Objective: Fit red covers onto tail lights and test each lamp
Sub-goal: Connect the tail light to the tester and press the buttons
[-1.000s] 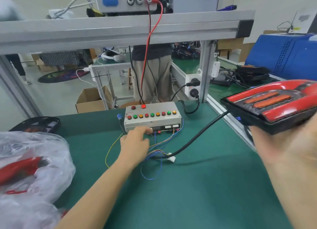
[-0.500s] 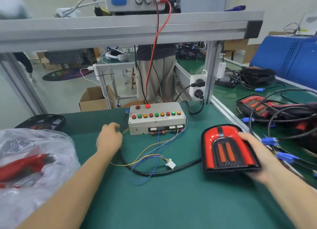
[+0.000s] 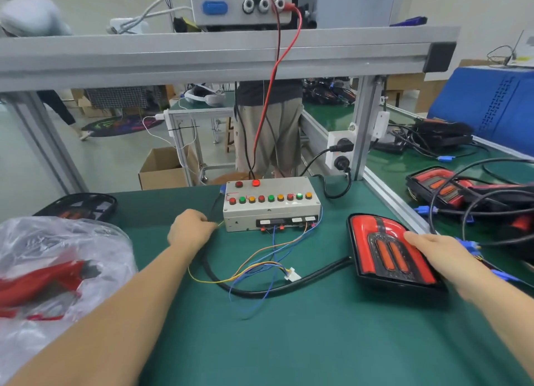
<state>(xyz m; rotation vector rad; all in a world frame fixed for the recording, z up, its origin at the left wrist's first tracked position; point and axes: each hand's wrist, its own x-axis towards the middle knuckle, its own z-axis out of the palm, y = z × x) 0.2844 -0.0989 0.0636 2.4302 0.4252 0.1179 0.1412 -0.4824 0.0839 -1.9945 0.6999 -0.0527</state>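
Red tail light (image 3: 387, 249) under the flat right hand (image 3: 442, 255); left hand (image 3: 190, 229) fisted beside one eleven-button test box (image 3: 271, 206).

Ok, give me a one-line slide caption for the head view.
Right hand rests on a red-covered tail light on the green bench; left hand beside the button test box.

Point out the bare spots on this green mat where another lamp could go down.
Free: the near strip of the green mat, between both forearms, below the black cable. Crowded: wires under the test box, plastic bag at left, tail light and lamp pile at right.
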